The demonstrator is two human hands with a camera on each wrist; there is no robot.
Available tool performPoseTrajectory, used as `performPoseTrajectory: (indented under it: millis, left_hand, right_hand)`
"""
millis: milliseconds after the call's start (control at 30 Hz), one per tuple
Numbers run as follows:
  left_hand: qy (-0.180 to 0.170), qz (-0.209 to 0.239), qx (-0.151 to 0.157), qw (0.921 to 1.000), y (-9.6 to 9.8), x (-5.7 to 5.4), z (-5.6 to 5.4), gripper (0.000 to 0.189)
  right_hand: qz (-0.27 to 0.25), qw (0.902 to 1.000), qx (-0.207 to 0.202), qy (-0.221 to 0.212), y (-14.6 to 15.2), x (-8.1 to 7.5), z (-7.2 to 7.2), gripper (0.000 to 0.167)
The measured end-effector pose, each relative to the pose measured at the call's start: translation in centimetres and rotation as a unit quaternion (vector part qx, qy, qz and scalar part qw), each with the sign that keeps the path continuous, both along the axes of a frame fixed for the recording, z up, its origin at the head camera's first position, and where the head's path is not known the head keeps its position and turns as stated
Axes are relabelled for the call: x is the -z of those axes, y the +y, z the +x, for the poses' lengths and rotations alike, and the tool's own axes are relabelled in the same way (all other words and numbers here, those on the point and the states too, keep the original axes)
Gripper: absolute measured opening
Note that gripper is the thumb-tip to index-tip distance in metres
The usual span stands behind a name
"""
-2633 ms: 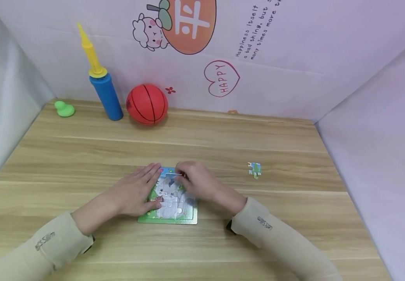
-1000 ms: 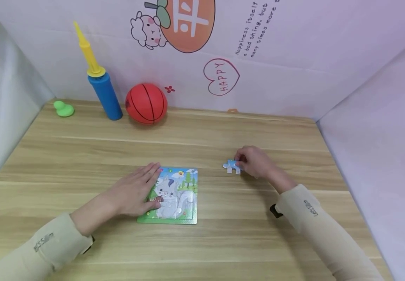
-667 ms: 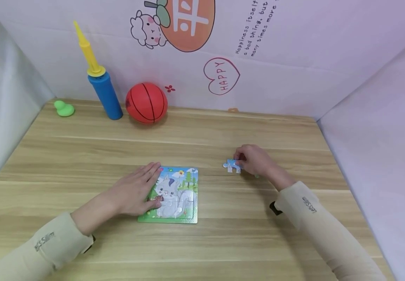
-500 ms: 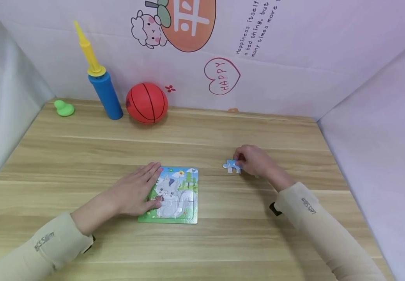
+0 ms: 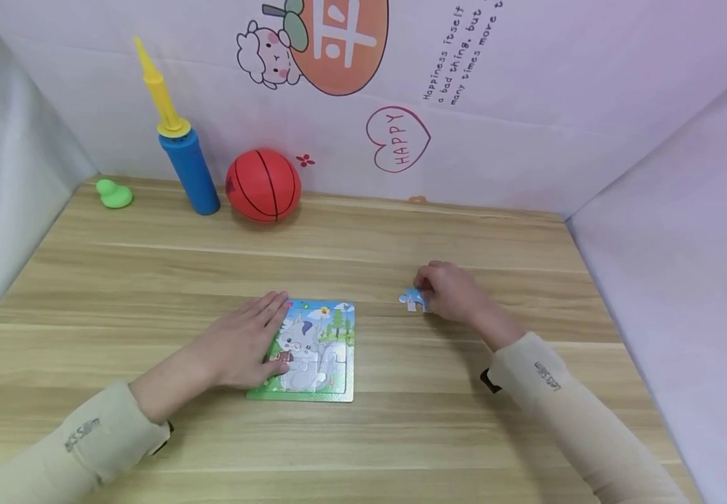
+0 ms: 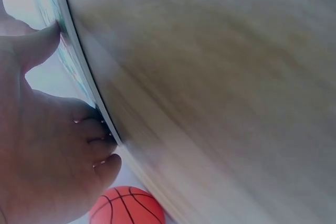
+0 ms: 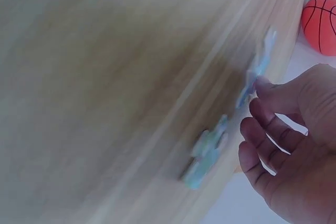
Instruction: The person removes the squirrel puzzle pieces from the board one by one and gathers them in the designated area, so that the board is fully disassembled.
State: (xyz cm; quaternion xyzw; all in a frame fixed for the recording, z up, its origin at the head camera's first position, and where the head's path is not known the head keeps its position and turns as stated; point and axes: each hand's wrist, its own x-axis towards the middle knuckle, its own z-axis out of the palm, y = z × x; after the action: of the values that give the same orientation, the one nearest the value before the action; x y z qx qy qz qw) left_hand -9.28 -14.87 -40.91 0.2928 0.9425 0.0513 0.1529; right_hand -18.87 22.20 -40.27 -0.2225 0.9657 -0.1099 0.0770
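Clock centred on puzzle board [image 5: 350, 364] in head view, 12 toward the back wall. At 2 o'clock, well apart from the board, above or on table [image 5: 363, 451]: blue puzzle piece [image 5: 410, 298], knobbed and notched. Cannot tell whether lifted or touching the wood; blurred in right wrist view.

Handling (judged): very light, thin, stiff like pressed card; probably a little slick on the printed face, going by the sheen on the board. Unlikely to crush in a pinch, but weakest at the knobs. Best taken by the broad body or by opposite edges, leaving the knob free.

Grip, right hand [image 5: 454, 290]: pinching the blue puzzle piece by its 3 o'clock side, between thumb and a fingertip mostly hidden. Narrowed to about the thickness of the piece; remaining fingers loosely bent, apart from it. Near the held piece, at 7 o'clock in right wrist view: second puzzle piece [image 7: 203, 157], pale green, lying on the table.

Grip, left hand [image 5: 243, 343]: grasping nothing. Laid flat over the board's 9 o'clock side, fingers long, thumb across the picture. Presumably steadying.

At 11 o'clock, farther off: red ball [image 5: 264, 189].
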Motion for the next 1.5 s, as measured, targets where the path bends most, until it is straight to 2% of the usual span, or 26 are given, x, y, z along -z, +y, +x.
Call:
performPoseTrajectory:
  millis: [133,233,367,500,633,800,967,1300,1500]
  left_hand:
    - [0.011,-0.014,-0.001,0.9998,-0.2,0.0,0.3,0.093]
    - [0.01,-0.015,-0.005,0.9998,-0.3,0.1,0.4,0.093]
    - [-0.003,0.005,0.001,1.0,-0.3,0.1,0.2,0.094]
    - [-0.019,0.027,-0.002,0.9995,-0.8,-0.1,-0.1,0.095]
    - [-0.025,0.03,-0.011,0.9992,-1.8,-0.3,-0.6,0.097]
    - [-0.015,0.028,-0.003,0.9995,-2.4,-0.2,-0.9,0.097]
    - [-0.007,0.018,-0.009,0.9998,-2.5,0.0,-0.9,0.097]
    - [-0.008,-0.006,-0.021,0.9997,-2.3,0.1,-1.0,0.102]
    - [-0.013,-0.011,-0.03,0.9994,-2.2,0.1,-1.1,0.105]
  right_hand:
    - [0.004,0.9997,-0.023,0.011,-1.9,-0.8,0.1,0.013]
    - [-0.013,0.9987,-0.04,0.029,-4.4,-1.2,0.4,0.018]
    - [-0.043,0.9941,-0.086,0.05,-8.5,-1.5,1.9,0.021]
    - [-0.051,0.9878,-0.144,0.03,-12.6,-1.1,3.7,0.02]
    - [-0.023,0.9845,-0.174,0.008,-15.7,-0.3,4.7,0.023]
    - [0.024,0.9857,-0.167,0.005,-17.9,0.5,5.3,0.041]
    - [0.054,0.9864,-0.154,0.016,-19.0,0.7,5.4,0.057]
    - [0.05,0.9906,-0.127,0.008,-19.8,1.1,6.0,0.045]
    - [0.048,0.9914,-0.118,0.031,-19.8,1.2,6.3,0.041]
